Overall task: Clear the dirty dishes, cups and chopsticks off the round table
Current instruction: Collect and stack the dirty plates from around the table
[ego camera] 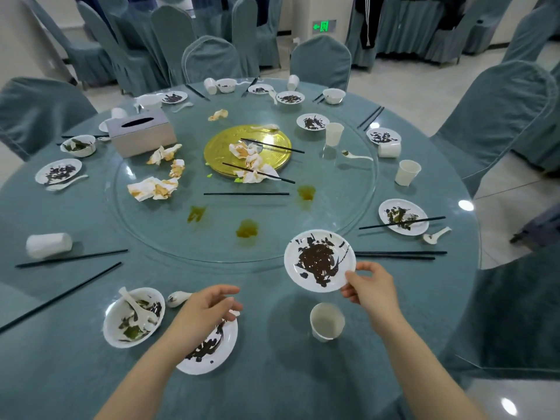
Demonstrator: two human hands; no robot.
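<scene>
head view: right hand [371, 287] pinches the near rim of a small white plate [319, 260] smeared with dark sauce, thumb on top — plate held tilted over the bench [272, 374] near the edge of the glass turntable [169, 234]. left hand [209, 310] hovers above a second dirty plate [212, 347], fingers loosely curled, holding nothing. just left of it a white bowl [133, 316] with green scraps and a spoon inside; another spoon [178, 298] lies beside the bowl. an upright paper cup [327, 321] stands below the held plate. black chopsticks [397, 255] lie to the right of the held plate, another pair [71, 257] at the left near a tipped-over cup [48, 244]. on the right a plate [403, 216] carries one chopstick across it, spoon next to it. further plates, bowls, cups and chopsticks ring the far edge. on the turntable: gold disc [221, 144] with crumpled stained napkins and chopsticks, more napkins [154, 187], a tissue box [142, 131], yellow-green spills. covered chairs [321, 62] stand around the bench.
</scene>
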